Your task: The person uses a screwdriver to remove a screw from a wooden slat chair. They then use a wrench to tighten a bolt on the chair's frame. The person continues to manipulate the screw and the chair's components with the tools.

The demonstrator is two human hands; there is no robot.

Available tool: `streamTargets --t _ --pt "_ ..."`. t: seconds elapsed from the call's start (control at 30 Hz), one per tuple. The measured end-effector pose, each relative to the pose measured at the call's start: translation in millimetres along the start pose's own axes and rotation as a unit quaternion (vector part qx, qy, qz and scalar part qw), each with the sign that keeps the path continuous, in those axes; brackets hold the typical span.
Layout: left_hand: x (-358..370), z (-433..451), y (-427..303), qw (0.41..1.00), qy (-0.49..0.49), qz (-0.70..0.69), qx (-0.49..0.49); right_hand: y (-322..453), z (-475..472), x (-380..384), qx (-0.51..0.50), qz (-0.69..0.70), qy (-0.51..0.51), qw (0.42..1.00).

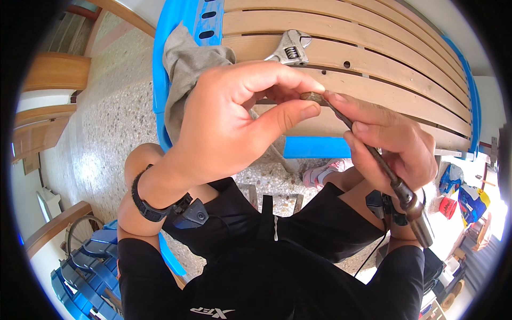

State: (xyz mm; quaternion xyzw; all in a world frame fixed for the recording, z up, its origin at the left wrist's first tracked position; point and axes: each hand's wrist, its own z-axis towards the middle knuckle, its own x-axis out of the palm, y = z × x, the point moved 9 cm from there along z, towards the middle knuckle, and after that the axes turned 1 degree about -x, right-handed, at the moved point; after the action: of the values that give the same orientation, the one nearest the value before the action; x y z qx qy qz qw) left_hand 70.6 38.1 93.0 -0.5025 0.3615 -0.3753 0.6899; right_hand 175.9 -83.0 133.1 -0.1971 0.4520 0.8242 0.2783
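Observation:
My left hand [236, 116] pinches a small, worn brownish piece [314, 97] between thumb and forefinger. It meets the thin upper end of a dark metal rod tool [376, 157]; whether the two are one part I cannot tell. Wrapped around that rod is my right hand [400, 140], its fingertips close to the left ones. The tool slants down to the right and ends in a thicker, socket-like metal cylinder [418, 224] below the palm. Beyond my left hand an adjustable wrench [291, 48] lies on the slats, its handle partly hidden by that hand.
A wooden slatted top [380, 80] with a blue plastic frame [162, 80] stands before me. A grey-brown cloth [180, 60] drapes over its left corner. Stacked blue plastic chairs [88, 264] are at lower left. Bags [474, 204] and a red container [448, 208] sit at right.

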Motion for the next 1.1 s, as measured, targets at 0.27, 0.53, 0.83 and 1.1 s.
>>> streamTargets --t 0.27,0.53,0.83,1.1 --pt "6.3 -6.9 -16.5 0.985 -0.041 0.132 0.108 12.6 -0.2 2.4 -0.069 -0.062 -0.033 0.995" --pt "11.8 -10.5 -18.2 0.991 -0.032 0.092 0.095 11.7 -8.4 2.2 -0.060 -0.042 -0.038 0.997" --pt "15.8 -8.8 -25.2 0.984 -0.017 0.126 0.125 13.4 -11.2 -0.6 -0.058 0.002 -0.044 0.997" --pt "17.1 -2.3 -33.1 0.975 -0.024 0.133 0.178 -1.0 -22.4 -3.3 0.031 0.108 -0.077 0.991"
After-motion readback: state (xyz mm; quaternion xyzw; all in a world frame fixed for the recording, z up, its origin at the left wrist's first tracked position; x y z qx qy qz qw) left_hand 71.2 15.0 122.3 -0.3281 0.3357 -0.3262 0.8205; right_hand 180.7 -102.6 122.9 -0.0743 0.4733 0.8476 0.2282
